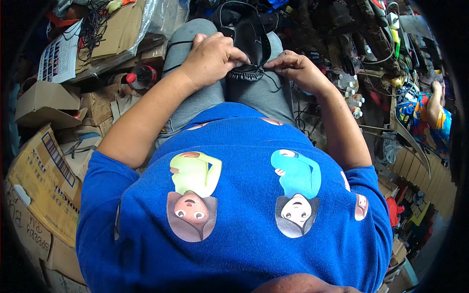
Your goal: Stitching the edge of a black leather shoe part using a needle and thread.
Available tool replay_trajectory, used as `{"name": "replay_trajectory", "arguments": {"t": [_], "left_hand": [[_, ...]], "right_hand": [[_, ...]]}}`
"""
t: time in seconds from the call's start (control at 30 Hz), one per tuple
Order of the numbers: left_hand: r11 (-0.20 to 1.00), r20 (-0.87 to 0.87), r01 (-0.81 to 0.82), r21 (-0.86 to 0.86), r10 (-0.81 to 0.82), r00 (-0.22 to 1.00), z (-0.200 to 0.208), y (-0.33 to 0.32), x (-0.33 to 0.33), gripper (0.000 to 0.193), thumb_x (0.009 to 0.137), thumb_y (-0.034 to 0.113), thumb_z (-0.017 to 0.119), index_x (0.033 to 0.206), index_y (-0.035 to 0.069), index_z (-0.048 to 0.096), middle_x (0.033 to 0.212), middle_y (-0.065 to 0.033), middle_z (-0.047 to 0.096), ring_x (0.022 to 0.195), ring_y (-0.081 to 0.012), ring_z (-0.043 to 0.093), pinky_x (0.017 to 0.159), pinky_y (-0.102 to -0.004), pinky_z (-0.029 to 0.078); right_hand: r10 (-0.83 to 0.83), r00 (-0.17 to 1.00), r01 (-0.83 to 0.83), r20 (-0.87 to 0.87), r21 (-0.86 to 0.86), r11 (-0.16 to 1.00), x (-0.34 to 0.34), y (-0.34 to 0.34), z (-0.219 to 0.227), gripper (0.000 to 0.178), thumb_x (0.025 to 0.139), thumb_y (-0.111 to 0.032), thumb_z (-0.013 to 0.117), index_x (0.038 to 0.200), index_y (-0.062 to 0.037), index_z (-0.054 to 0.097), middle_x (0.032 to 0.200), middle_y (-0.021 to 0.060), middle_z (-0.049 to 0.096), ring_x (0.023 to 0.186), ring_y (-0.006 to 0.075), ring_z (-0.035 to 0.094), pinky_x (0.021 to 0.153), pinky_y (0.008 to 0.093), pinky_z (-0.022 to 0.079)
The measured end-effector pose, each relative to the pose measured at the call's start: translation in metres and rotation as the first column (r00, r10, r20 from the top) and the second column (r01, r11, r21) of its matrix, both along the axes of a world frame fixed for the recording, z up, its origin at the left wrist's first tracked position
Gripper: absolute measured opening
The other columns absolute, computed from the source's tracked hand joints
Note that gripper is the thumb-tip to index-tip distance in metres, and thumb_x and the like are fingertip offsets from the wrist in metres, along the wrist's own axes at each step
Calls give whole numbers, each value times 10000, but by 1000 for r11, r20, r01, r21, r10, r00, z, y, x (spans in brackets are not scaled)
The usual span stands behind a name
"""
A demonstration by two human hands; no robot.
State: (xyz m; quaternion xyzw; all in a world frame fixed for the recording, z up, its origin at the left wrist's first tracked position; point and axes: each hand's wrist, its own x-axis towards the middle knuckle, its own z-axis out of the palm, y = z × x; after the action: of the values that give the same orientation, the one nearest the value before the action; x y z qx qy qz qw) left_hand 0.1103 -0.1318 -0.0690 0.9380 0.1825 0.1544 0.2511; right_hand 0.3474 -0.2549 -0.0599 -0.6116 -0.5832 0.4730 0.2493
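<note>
Across my lap lies a black shoe [248, 39], its gathered, stitched toe seam turned toward me. My left hand [215, 54] reaches over its left edge, fingers closed in a pinch at the seam on black thread. On the other side my right hand [297, 69] is also closed, thumb and forefinger pinching the thread just right of the seam. Between the two sets of fingertips the black thread [273, 82] meets at the toe, and a loose end hangs down over my grey trousers [259, 95]. The exact grip inside the fingers is partly hidden.
To the left are a red-capped bottle [141, 76], an open cardboard box [46, 105] and flattened cardboard [44, 180]. Several clear plastic bottles [352, 100] stand right of my knee. Farther right, another person's arm [434, 108] shows beside colourful cloth [415, 122].
</note>
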Motion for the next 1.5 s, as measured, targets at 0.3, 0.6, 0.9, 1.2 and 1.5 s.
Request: {"name": "replay_trajectory", "arguments": {"t": [0.3,0.6,0.9,1.2,1.5], "left_hand": [[982,1,183,-36,-183,983,-4,21,19,157,765,124,660,879,217,712,764,24,526,898,-177,536,834,-367,339],[983,-50,175,-65,-178,983,-3,21,9,167,796,166,650,898,274,725,810,34,554,937,-182,538,874,-399,358],[982,34,188,-31,-187,982,1,12,17,123,770,148,675,879,193,711,777,12,529,891,-180,522,819,-361,346],[991,-41,-67,-120,63,997,11,-13,0,176,765,192,688,938,200,719,799,16,624,874,-186,547,838,-364,353],[905,-232,-227,-361,149,961,10,-20,18,202,752,237,710,911,131,643,753,2,669,739,-145,629,822,-367,318]], "right_hand": [[3,1000,-3,-13,-28,1000,-4,4,1,261,828,28,595,1026,-96,710,887,0,594,880,121,543,820,251,432],[-42,999,42,-11,28,999,-6,-7,0,266,820,9,619,1041,-108,709,901,2,589,892,119,538,840,252,429],[-49,999,49,-7,7,999,-9,-6,0,319,806,45,593,1056,-118,708,859,-1,548,863,122,522,835,246,424],[-282,953,284,-109,3,959,-24,-21,-2,267,814,-52,668,1075,-99,699,904,12,624,813,72,570,746,228,471],[-353,909,361,-222,-5,933,-38,-16,-7,190,835,-67,677,1019,-28,656,899,0,658,789,45,564,713,208,469]]}}
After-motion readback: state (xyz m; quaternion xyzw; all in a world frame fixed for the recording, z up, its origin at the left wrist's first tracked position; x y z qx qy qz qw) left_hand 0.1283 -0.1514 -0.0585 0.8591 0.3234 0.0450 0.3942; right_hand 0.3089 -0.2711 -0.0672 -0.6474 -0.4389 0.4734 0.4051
